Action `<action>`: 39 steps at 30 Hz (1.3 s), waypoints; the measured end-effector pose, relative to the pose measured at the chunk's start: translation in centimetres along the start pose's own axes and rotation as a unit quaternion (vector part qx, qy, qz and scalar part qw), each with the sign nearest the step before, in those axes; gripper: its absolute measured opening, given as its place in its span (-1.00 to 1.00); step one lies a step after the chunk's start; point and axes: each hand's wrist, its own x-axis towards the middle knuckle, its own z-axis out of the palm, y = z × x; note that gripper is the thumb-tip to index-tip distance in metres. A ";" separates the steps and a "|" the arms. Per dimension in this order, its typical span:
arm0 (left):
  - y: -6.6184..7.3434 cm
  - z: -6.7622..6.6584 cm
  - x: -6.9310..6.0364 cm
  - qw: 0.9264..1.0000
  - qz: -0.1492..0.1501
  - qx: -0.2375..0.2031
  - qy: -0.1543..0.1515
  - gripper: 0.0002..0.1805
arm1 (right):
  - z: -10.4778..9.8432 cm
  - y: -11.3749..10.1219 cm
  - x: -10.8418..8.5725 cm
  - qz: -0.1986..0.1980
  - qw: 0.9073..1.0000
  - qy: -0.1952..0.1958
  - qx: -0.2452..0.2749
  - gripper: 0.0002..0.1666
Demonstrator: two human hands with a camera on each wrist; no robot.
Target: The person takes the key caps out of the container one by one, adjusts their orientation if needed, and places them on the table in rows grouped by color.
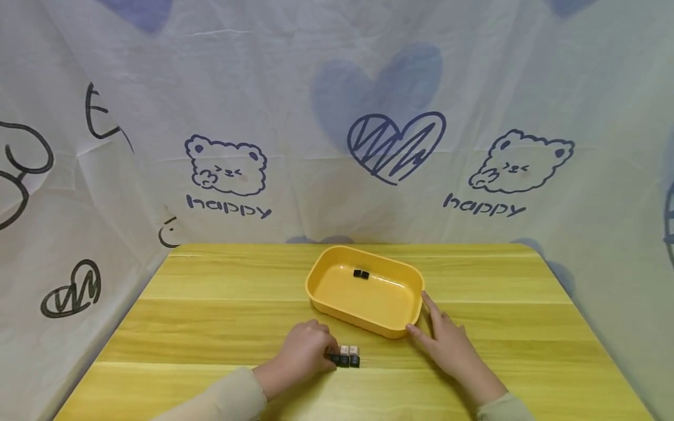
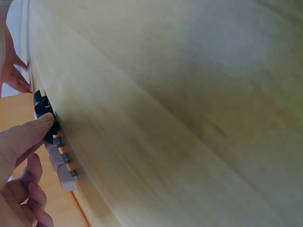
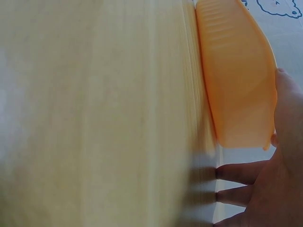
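In the head view my left hand (image 1: 310,348) is at a small block of keycaps, thumb and forefinger pinching the black keycap (image 1: 334,359) at its left end. Beside that one sit more black keycaps (image 1: 350,361), with white keycaps (image 1: 349,350) in a row behind them. The left wrist view has my thumb pressed on a black keycap (image 2: 43,113); the other fingers are curled back. My right hand (image 1: 447,345) touches the near right corner of a yellow tray (image 1: 363,320) with thumb and forefinger extended. Its other fingertips rest on the table in the right wrist view.
Two small black keycaps (image 1: 361,274) lie inside the tray near its back wall. The wood-grain table (image 1: 210,327) ends at a hanging cloth (image 1: 310,146) printed with hearts and bears, which also drapes along both sides.
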 end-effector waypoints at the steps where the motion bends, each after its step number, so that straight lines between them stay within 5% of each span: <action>1: 0.0 0.0 0.0 1.000 0.002 -0.001 0.001 -0.73 | 0.0 0.0 0.0 0.000 1.000 0.001 0.000 0.01; 19: 0.0 -0.1 0.1 1.000 0.010 0.008 0.008 -0.70 | 0.1 -0.1 -0.1 -0.002 1.000 0.002 0.002 0.00; 27: 0.2 -2.8 1.8 0.996 0.080 0.003 0.029 -0.75 | -0.1 0.0 -0.2 -0.001 1.000 -0.003 0.004 0.00; 32: 0.1 -3.9 2.9 0.992 0.120 0.040 -0.005 -0.81 | -0.2 0.0 -0.2 0.001 1.000 -0.006 0.004 0.00; 39: -0.1 -2.9 2.6 0.982 0.139 0.113 -0.062 -0.76 | -0.1 0.0 -0.1 -0.001 1.000 -0.002 0.006 0.00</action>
